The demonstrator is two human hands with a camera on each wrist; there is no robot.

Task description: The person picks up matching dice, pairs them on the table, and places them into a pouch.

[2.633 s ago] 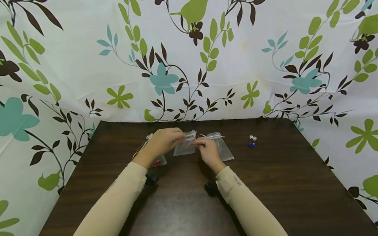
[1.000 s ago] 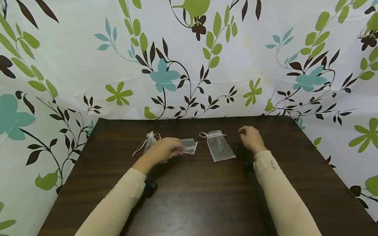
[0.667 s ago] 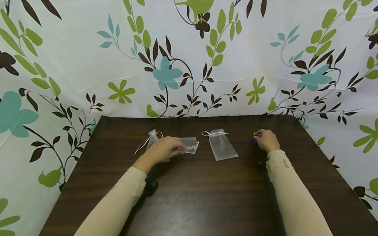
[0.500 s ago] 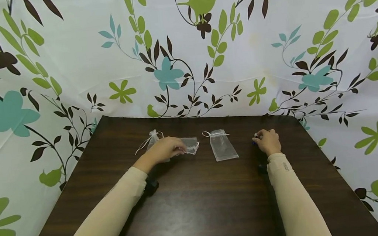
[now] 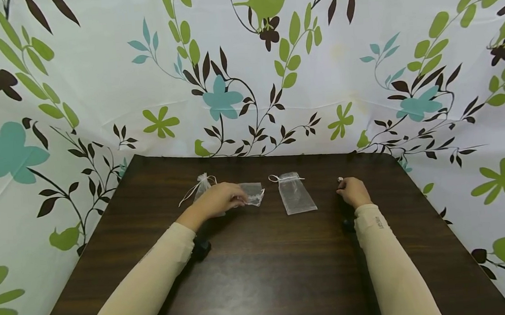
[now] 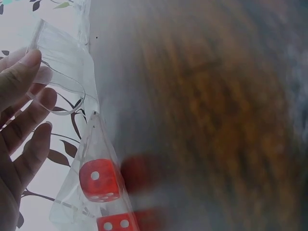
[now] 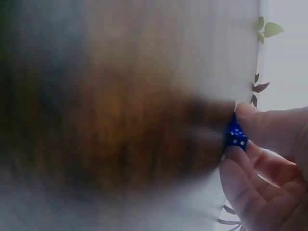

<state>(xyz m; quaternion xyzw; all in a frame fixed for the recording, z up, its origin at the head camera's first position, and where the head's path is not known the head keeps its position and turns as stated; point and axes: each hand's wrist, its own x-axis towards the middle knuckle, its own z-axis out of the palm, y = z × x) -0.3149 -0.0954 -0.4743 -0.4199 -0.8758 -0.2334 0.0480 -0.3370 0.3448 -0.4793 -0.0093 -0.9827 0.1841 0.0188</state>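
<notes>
My left hand [image 5: 224, 198] is at a small sheer drawstring bag [image 5: 253, 192], pinching its edge between thumb and fingers; in the left wrist view the thin clear fabric [image 6: 62, 72] shows by the fingertips. Partly behind this hand, a tied sheer bag [image 5: 203, 182] holds red dice [image 6: 98, 179], seen close up in the left wrist view. On the right of the table, my right hand [image 5: 355, 192] pinches blue dice [image 7: 237, 137] between thumb and fingers. White dice [image 5: 340, 179] lie just behind its fingertips, partly covered by the hand.
Another flat sheer bag [image 5: 297, 196] with a white drawstring lies between the two hands. All of it is on a dark wood table [image 5: 262, 285]. Patterned fabric [image 5: 245, 69] hangs behind the table's back edge.
My right hand has left the middle bag, moved right to the dice and taken the blue ones. The left hand has stayed with the middle bag, which now lies lower with its mouth nearer me.
</notes>
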